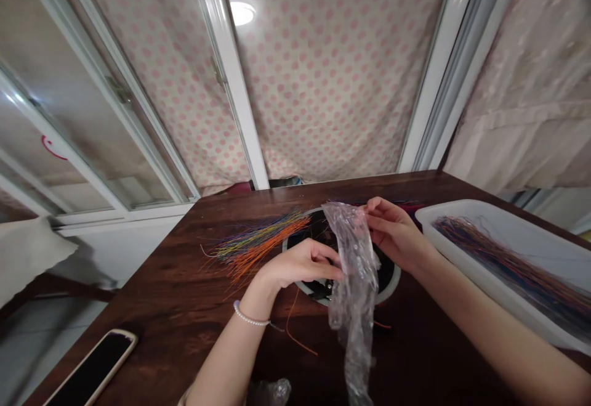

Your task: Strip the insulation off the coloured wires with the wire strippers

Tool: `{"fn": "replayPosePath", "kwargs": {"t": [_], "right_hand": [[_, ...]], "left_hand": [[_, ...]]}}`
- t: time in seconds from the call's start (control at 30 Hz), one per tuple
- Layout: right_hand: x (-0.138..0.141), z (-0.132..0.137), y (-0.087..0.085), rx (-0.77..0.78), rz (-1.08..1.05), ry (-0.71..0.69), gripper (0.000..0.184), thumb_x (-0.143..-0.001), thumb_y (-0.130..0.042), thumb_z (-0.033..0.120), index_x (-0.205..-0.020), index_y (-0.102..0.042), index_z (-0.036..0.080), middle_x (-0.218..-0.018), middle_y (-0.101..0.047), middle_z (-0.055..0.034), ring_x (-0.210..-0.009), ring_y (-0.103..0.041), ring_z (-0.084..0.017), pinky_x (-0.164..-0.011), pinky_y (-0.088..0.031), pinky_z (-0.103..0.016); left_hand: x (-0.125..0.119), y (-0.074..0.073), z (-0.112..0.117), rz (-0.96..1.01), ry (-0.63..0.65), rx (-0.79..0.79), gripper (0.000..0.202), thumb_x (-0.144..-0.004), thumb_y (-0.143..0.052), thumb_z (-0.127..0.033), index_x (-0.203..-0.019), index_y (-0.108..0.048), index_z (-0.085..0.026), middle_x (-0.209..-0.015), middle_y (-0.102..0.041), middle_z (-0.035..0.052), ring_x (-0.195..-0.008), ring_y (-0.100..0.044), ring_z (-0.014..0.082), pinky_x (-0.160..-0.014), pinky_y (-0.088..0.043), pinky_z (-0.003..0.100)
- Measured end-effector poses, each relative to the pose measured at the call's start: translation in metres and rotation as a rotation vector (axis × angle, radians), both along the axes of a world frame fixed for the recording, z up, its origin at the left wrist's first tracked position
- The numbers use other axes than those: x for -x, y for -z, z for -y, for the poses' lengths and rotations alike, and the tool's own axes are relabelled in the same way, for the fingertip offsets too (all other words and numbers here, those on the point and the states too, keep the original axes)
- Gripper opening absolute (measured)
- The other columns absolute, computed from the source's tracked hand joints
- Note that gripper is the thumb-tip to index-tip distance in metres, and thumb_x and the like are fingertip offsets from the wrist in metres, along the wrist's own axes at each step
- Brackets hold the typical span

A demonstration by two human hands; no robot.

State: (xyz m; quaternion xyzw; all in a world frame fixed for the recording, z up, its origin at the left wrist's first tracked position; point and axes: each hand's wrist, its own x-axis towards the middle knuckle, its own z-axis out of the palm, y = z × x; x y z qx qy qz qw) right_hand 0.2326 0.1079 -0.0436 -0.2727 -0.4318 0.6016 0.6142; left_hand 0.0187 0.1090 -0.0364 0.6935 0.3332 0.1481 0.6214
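Note:
A long clear plastic bag hangs crumpled between my hands above the dark wooden table. My right hand pinches the bag's top edge. My left hand, with a pearl bracelet at the wrist, grips the bag's side lower down with curled fingers. Under both hands lies a round black dish with a white rim. A fan of thin coloured wires, orange, yellow, blue and green, spreads across the table left of the dish.
A white tray holding several more coloured wires runs along the right side. A phone lies screen-up near the front left table corner. Another crumpled bit of plastic sits at the front edge. Dotted curtains and window frames stand behind.

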Motion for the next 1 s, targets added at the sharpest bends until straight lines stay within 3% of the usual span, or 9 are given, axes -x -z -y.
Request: {"fn": "replayPosePath", "kwargs": {"t": [0.13, 0.33, 0.6, 0.77, 1.0], "right_hand": [[-0.006, 0.002, 0.004, 0.045, 0.021, 0.064, 0.031, -0.061, -0.090, 0.028, -0.075, -0.063, 0.024, -0.085, -0.071, 0.0024, -0.082, -0.071, -0.018, -0.079, -0.060, -0.035], [-0.008, 0.017, 0.005, 0.111, 0.100, 0.066, 0.030, -0.072, -0.082, 0.042, -0.093, -0.067, 0.027, -0.106, -0.072, -0.0029, -0.096, -0.071, -0.022, -0.086, -0.059, -0.043], [0.008, 0.025, 0.003, 0.060, 0.274, 0.042, 0.034, -0.062, -0.089, 0.044, -0.078, -0.070, 0.021, -0.082, -0.069, 0.0005, -0.077, -0.066, -0.014, -0.074, -0.060, -0.030], [0.008, 0.022, 0.001, 0.045, 0.312, 0.061, 0.032, -0.063, -0.088, 0.046, -0.070, -0.069, 0.020, -0.072, -0.067, 0.0011, -0.070, -0.064, -0.013, -0.072, -0.060, -0.031], [-0.001, 0.022, -0.002, 0.016, 0.264, 0.150, 0.029, -0.065, -0.087, 0.044, -0.070, -0.069, 0.023, -0.076, -0.069, 0.0009, -0.074, -0.066, -0.013, -0.067, -0.054, -0.025]], "left_hand": [[0.000, 0.001, -0.002, 0.052, -0.198, -0.082, 0.033, -0.071, -0.077, -0.044, -0.073, -0.074, -0.011, -0.052, -0.043, -0.0062, -0.047, -0.024, 0.0047, -0.045, -0.011, 0.024], [0.008, -0.001, -0.007, 0.134, -0.404, -0.208, 0.034, -0.073, -0.076, -0.047, -0.071, -0.073, -0.013, -0.047, -0.030, -0.0101, -0.047, -0.017, 0.0051, -0.047, -0.009, 0.025], [0.003, -0.004, -0.002, 0.141, -0.436, -0.267, 0.031, -0.070, -0.080, -0.043, -0.071, -0.077, -0.013, -0.051, -0.047, -0.0044, -0.052, -0.029, 0.0073, -0.050, -0.018, 0.025], [0.001, -0.007, 0.000, 0.127, -0.433, -0.256, 0.030, -0.068, -0.082, -0.042, -0.067, -0.076, -0.013, -0.046, -0.038, -0.0072, -0.050, -0.023, 0.0065, -0.050, -0.014, 0.026], [0.005, -0.007, -0.003, 0.144, -0.495, -0.224, 0.028, -0.069, -0.081, -0.042, -0.065, -0.073, -0.015, -0.045, -0.033, -0.0088, -0.048, -0.018, 0.0055, -0.048, -0.011, 0.027]]}}
